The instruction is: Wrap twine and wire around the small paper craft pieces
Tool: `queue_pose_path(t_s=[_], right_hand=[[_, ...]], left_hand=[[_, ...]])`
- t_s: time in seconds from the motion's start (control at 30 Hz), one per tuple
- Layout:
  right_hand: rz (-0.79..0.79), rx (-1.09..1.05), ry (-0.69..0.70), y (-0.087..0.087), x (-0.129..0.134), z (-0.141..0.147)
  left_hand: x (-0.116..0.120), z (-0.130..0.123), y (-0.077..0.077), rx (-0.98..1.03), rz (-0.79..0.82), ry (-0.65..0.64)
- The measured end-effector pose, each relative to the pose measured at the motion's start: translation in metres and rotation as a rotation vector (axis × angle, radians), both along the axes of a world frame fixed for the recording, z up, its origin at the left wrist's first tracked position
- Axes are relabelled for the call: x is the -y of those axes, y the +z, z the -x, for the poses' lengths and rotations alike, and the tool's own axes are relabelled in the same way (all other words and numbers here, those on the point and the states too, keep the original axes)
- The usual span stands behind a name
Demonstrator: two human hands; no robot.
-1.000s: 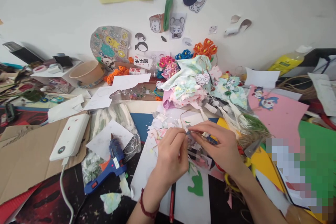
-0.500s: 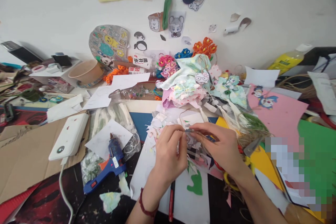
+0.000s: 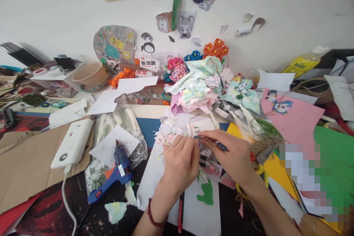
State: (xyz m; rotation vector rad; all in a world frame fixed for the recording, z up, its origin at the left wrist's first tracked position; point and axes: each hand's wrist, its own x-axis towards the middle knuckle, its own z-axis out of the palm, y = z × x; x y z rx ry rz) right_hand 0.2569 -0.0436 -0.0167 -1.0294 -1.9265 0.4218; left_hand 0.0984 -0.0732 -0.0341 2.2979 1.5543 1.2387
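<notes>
My left hand (image 3: 180, 164) and my right hand (image 3: 228, 153) meet over a pile of paper scraps (image 3: 173, 132) at the middle of the table. Both pinch a small thin piece (image 3: 199, 138) between their fingertips; it is too small to name. A red cord circles my left wrist. Under my hands lies a white sheet (image 3: 193, 214) with a green cut-out (image 3: 207, 193) and a red pen (image 3: 181, 212). Twine (image 3: 265, 140) trails to the right of my right hand.
A blue glue gun (image 3: 114, 175) and a white power bank (image 3: 72, 143) lie to the left on cardboard. Pink card (image 3: 295, 120), green card (image 3: 336, 155) and scissors (image 3: 262, 156) sit right. Paper flowers (image 3: 215, 48), a paper bowl (image 3: 91, 75) and cut-outs crowd the back wall.
My left hand's fingers have curled down and closed over the small piece, and both hands have sunk slightly toward the table. Nothing else has moved.
</notes>
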Motion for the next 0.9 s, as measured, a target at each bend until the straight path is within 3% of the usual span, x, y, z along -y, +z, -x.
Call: queue_pose_path(t_s=[0.23,0.43,0.9], right_hand=[[-0.048,-0.001,0.005,0.0007,-0.0003,0.0005],[-0.065,-0.006,0.018,-0.0023,-0.0002,0.0015],[0.104,-0.055,0.039,-0.0064,-0.0008,0.0025]], left_hand=[[-0.0019,-0.0008,0.0015,-0.024,-0.016,0.0],[-0.0006,-0.0033,-0.001,-0.102,-0.125,0.045],[-0.0007,-0.0055,0.0027,-0.105,-0.113,0.051]])
